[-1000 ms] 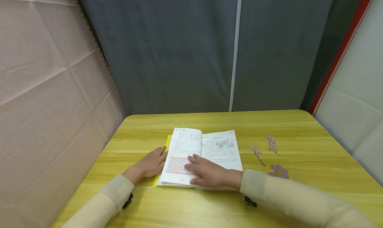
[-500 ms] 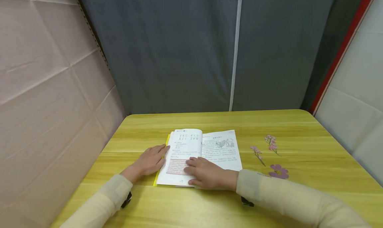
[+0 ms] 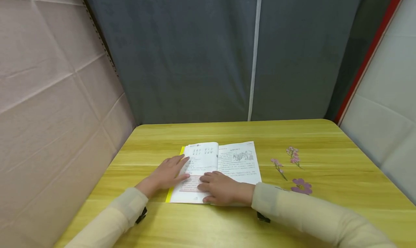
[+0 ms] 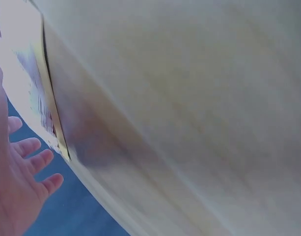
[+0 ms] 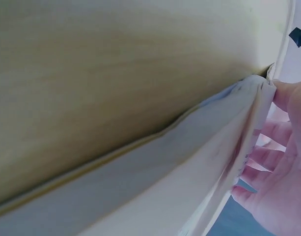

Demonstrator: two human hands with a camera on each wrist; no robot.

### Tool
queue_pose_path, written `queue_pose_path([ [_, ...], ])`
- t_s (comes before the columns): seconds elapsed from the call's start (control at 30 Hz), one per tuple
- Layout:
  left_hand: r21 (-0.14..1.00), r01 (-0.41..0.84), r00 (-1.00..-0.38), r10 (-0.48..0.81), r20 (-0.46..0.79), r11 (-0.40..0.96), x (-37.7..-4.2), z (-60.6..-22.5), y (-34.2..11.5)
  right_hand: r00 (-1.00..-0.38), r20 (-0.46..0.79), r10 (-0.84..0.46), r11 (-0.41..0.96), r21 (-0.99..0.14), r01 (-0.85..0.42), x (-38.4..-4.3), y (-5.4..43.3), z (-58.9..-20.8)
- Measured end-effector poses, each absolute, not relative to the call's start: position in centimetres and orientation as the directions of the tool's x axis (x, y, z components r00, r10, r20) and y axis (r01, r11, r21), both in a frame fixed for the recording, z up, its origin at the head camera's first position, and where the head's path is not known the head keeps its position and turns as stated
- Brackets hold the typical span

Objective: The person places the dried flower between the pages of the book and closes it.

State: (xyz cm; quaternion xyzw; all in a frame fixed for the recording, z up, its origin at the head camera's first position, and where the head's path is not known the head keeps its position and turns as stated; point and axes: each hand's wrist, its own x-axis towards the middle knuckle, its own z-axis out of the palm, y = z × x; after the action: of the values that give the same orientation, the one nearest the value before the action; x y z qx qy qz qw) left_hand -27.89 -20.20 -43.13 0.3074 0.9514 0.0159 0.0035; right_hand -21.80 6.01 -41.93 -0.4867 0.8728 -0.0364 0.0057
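An open book (image 3: 240,170) with printed pages lies on the wooden table, a strip of yellow cover (image 3: 169,195) showing at its left. My left hand (image 3: 166,174) rests at the left margin, fingertips over the left page (image 3: 203,161). Low on that page, near the spine, my right hand (image 3: 224,188) presses with its fingers spread and slightly bent. The left wrist view shows the left hand (image 4: 17,187) with fingers apart beside the book's edge (image 4: 48,83). In the right wrist view, the right hand (image 5: 283,167) touches the book (image 5: 189,172), whose pages fan at the lower edge.
Three loose pressed flowers lie right of the book: a small pink sprig (image 3: 277,164), a fuller pink sprig (image 3: 294,155) and a purple bloom (image 3: 301,186) near the right sleeve. A grey curtain (image 3: 195,60) hangs behind the table (image 3: 156,139).
The lifted left page has come down flatter toward the left. My left hand has shifted right onto its edge; my right hand has moved slightly left, still on the page.
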Motion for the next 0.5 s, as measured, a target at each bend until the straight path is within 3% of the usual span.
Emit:
queue_pose_path([
  [0.5, -0.009, 0.569, -0.819, 0.566, -0.097, 0.822, -27.83, -43.75, -19.58, -0.529, -0.015, -0.848, 0.529, -0.062, -0.846, -21.93, 5.91, -41.28],
])
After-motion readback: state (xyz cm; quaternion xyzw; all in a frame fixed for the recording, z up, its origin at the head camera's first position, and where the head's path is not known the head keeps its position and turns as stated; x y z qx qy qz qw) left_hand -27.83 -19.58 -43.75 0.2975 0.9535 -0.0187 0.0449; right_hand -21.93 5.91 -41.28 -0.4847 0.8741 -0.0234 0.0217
